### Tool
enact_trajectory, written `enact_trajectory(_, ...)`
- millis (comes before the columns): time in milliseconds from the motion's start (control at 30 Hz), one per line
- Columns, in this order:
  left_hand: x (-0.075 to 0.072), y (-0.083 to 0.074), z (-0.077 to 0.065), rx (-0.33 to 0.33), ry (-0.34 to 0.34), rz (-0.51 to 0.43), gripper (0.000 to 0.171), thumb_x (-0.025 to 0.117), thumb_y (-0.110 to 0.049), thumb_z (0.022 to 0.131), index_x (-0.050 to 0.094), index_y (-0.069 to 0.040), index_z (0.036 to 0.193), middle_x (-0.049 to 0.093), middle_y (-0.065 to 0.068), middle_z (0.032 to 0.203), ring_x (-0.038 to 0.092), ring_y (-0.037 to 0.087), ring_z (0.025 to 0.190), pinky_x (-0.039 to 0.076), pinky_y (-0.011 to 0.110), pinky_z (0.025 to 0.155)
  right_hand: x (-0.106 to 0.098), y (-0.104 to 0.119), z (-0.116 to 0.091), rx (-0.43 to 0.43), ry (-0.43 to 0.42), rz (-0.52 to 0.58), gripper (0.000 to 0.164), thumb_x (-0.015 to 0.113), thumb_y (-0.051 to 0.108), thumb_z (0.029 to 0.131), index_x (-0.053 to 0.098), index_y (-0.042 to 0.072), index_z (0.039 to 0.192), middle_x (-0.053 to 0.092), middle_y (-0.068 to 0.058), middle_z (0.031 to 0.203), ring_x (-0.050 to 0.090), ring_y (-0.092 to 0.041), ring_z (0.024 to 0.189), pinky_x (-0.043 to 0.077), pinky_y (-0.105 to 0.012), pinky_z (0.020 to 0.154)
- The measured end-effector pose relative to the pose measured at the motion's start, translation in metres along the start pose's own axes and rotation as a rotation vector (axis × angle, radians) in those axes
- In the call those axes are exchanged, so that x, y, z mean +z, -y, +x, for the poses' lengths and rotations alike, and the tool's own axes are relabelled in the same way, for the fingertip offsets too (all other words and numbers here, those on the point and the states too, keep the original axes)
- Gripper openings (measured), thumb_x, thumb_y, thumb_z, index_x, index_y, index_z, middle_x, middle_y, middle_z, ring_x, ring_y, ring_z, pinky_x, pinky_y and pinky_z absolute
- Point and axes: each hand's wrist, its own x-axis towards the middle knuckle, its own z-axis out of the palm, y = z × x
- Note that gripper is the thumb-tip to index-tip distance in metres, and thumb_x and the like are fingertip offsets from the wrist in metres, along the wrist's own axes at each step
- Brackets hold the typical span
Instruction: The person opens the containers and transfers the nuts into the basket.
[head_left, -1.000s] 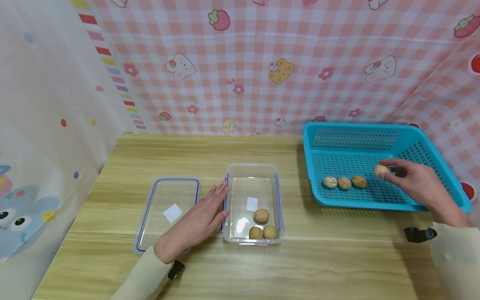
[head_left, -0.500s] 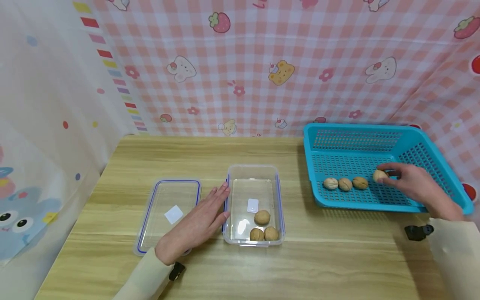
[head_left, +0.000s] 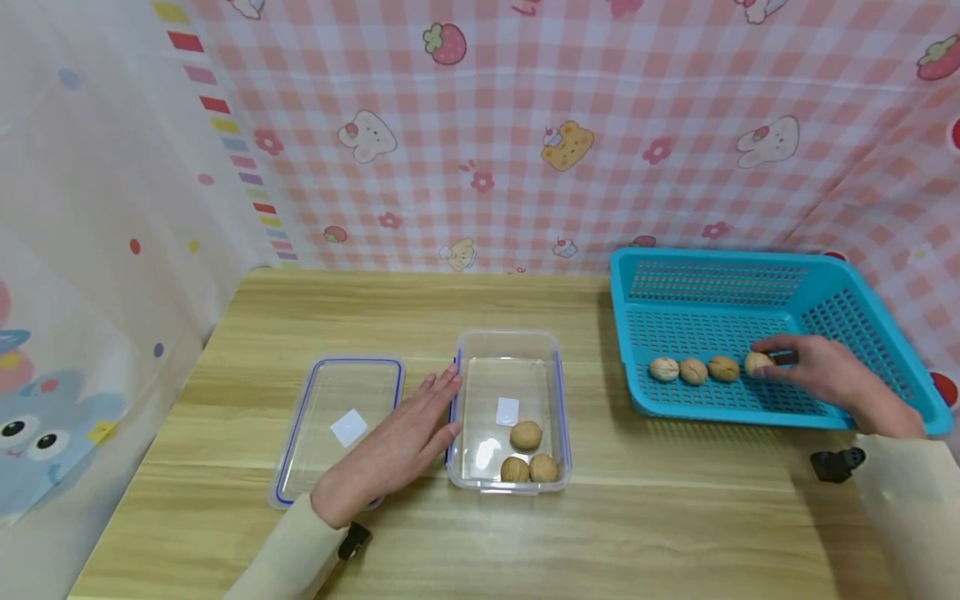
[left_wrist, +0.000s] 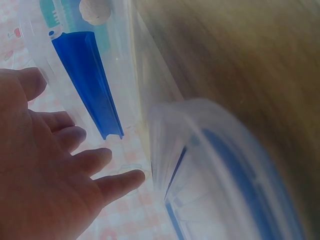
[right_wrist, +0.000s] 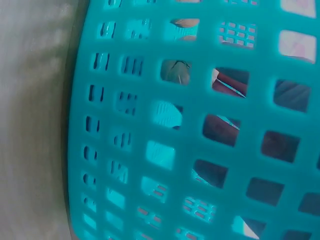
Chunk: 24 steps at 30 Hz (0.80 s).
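We see the right hand (head_left: 821, 371) pinching a walnut (head_left: 759, 364) inside the turquoise basket (head_left: 705, 325), between two and three o'clock from the clear box (head_left: 483, 379). That walnut sits at the three o'clock end of a row of walnuts (head_left: 693, 372), just beside the nearest. The left hand (head_left: 390, 450), fingers extended and slightly spread, lies at the box's nine o'clock side; whether it touches, we cannot tell. Three loose walnuts (head_left: 527, 436) lie inside, towards six o'clock
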Motion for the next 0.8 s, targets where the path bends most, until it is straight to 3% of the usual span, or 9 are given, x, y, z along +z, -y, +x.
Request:
enact_trajectory(600,0.0009,-0.0004,-0.0002,-0.005,-0.002,-0.002,0.065,0.043,-0.037,0.112,0.022,-0.005,0.164,0.013,0.008,0.172,0.020,0.038,0.156,0.024,0.057,0.123,0.0020,-0.0041,0.0005,-0.004,0.046,0.021,0.057,0.066,0.035,0.103,0.058,-0.007,0.140,0.062,-0.037,0.130,0.057,-0.057,0.119,0.048,-0.069,0.092)
enact_trajectory(800,0.0006,-0.0009,0.0000,-0.012,-0.003,-0.007,0.065,0.043,-0.037,0.112,0.022,-0.005,0.165,0.014,0.008,0.172,0.020,0.038,0.156,0.024,0.057,0.124,-0.0035,-0.0003,-0.0037,0.026,0.048,-0.009,0.063,0.064,0.041,0.103,0.054,-0.007,0.143,0.051,-0.044,0.138,0.047,-0.063,0.125,0.044,-0.074,0.094)
